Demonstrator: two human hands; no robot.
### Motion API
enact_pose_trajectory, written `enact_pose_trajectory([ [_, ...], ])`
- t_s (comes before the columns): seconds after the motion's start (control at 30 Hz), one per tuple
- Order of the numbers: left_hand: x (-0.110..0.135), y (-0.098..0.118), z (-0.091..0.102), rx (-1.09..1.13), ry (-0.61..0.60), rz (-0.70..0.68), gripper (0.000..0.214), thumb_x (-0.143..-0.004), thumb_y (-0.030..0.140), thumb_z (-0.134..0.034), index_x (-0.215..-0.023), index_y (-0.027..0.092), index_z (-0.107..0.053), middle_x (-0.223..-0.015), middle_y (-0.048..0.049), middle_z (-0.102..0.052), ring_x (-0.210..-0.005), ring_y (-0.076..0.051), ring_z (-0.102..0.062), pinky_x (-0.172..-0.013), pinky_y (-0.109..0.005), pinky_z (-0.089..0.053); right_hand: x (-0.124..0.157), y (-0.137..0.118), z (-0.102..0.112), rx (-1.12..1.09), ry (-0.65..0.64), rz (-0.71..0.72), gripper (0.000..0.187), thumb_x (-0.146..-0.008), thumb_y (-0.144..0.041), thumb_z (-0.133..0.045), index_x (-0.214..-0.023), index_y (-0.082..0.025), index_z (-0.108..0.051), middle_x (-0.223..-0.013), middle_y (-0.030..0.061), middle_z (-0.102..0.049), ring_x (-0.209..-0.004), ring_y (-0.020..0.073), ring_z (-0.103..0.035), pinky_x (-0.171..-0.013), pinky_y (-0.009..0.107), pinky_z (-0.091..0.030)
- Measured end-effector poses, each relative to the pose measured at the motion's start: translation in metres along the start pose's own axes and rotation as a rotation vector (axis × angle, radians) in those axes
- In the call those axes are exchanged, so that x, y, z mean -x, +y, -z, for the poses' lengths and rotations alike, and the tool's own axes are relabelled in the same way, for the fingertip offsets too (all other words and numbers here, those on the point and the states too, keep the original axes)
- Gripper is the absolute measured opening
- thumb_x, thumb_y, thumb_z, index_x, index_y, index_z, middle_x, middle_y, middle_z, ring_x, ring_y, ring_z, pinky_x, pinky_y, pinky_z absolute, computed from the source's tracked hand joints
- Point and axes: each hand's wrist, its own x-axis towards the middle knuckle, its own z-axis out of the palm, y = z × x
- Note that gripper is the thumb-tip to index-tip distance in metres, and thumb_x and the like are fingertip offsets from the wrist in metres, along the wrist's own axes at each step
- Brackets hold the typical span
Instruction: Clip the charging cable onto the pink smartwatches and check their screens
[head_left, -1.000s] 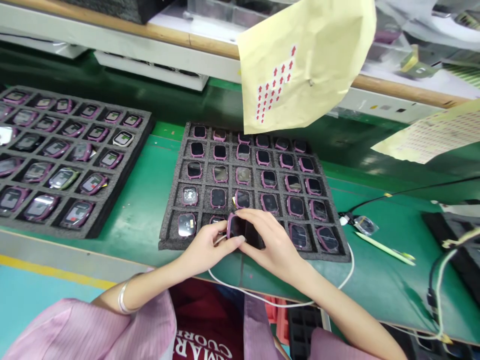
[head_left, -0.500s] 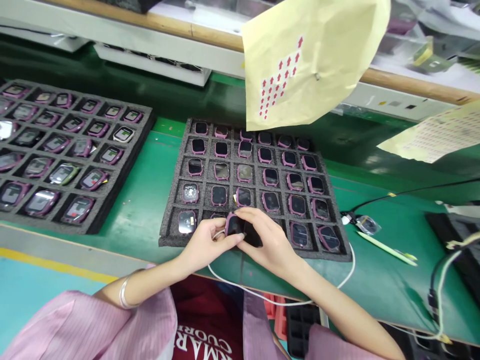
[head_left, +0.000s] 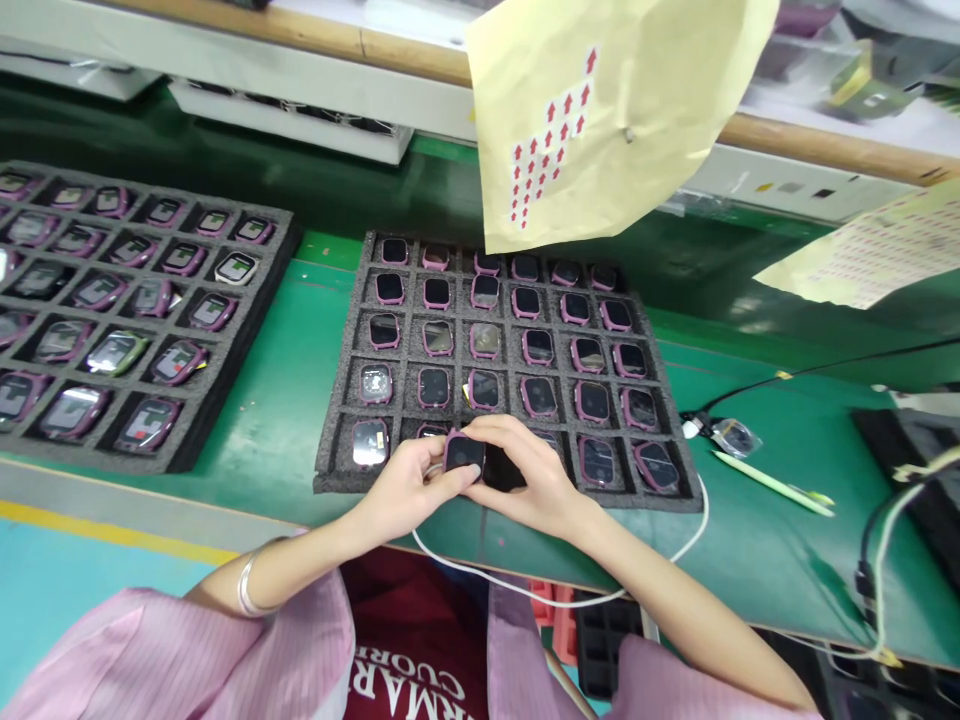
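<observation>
Both hands meet over the front edge of a dark foam tray (head_left: 341, 400) whose cells hold several pink-rimmed smartwatch bodies. My left hand (head_left: 409, 485) and my right hand (head_left: 529, 480) together pinch one pink watch body (head_left: 464, 453), screen up, just above the tray's front row. A black block (head_left: 504, 470) sits under my right fingers beside the watch. A white cable (head_left: 525, 592) runs from the hands along the table's front edge and round to the right.
A second foam tray (head_left: 217, 375) of watch bodies lies to the left. A yellow sheet (head_left: 615, 110) with red arrow stickers hangs above the middle tray. To the right lie a green pen (head_left: 772, 484), a bagged small part (head_left: 736, 437) and black cables (head_left: 870, 570).
The held watch has turned from tilted on edge to lying flatter with its screen facing up. Both hands stayed at the tray's front row; the view shifted slightly.
</observation>
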Motion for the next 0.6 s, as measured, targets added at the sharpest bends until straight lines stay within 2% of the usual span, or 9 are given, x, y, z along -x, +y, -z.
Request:
enact_pose_trajectory([
  [0.23,-0.001,0.007,0.001,0.063,-0.04,0.018,0.034,-0.076,0.04,-0.071,-0.088,0.009,-0.066,-0.08,-0.006,-0.065,-0.078,-0.018,-0.06,-0.071,-0.026,-0.047,0.0,-0.002,0.0,-0.069,0.002,-0.015,0.042,-0.083,-0.024,-0.072,-0.12,-0.017,-0.053,-0.109,0.0125,-0.061,-0.104,0.0246,-0.06,-0.089,0.041,-0.052],
  [0.3,0.0,0.008,0.003,0.116,-0.048,0.049,0.032,-0.076,0.039,-0.072,-0.085,0.009,-0.066,-0.072,-0.003,-0.062,-0.064,-0.012,-0.056,-0.062,-0.021,-0.045,-0.002,-0.005,0.0,-0.096,0.018,-0.028,0.043,-0.082,-0.026,-0.073,-0.12,-0.017,-0.053,-0.107,0.0119,-0.062,-0.101,0.024,-0.061,-0.087,0.041,-0.053],
  [0.33,0.0,0.008,0.005,0.141,-0.058,0.081,0.032,-0.076,0.039,-0.072,-0.083,0.009,-0.066,-0.063,0.0,-0.058,-0.053,-0.007,-0.049,-0.052,-0.018,-0.041,-0.003,-0.006,-0.001,-0.111,0.03,-0.04,0.045,-0.081,-0.027,-0.074,-0.119,-0.017,-0.054,-0.106,0.0115,-0.062,-0.099,0.0239,-0.061,-0.086,0.04,-0.053],
  [0.4,0.001,0.007,0.009,0.185,-0.077,0.154,0.032,-0.079,0.041,-0.069,-0.079,0.009,-0.066,-0.047,0.0068,-0.041,-0.036,-0.002,-0.027,-0.036,-0.015,-0.024,-0.006,-0.01,-0.001,-0.143,0.047,-0.079,0.047,-0.079,-0.032,-0.077,-0.117,-0.017,-0.055,-0.103,0.0103,-0.063,-0.094,0.0233,-0.061,-0.083,0.039,-0.053],
  [0.47,0.001,0.005,0.012,0.221,-0.089,0.199,0.035,-0.081,0.043,-0.065,-0.075,0.009,-0.064,-0.041,0.0103,-0.029,-0.032,-0.001,-0.012,-0.031,-0.016,-0.009,-0.007,-0.013,-0.001,-0.166,0.057,-0.147,0.046,-0.078,-0.036,-0.077,-0.114,-0.017,-0.057,-0.097,0.008,-0.063,-0.085,0.0212,-0.061,-0.076,0.035,-0.053],
  [0.6,-0.001,0.005,0.015,0.249,-0.101,0.226,0.037,-0.082,0.046,-0.064,-0.074,0.01,-0.062,-0.041,0.0098,-0.03,-0.031,-0.001,-0.012,-0.03,-0.016,-0.008,-0.008,-0.016,0.0,-0.178,0.053,-0.264,0.044,-0.079,-0.041,-0.075,-0.113,-0.017,-0.059,-0.084,0.0038,-0.06,-0.07,0.0169,-0.057,-0.066,0.03,-0.051],
])
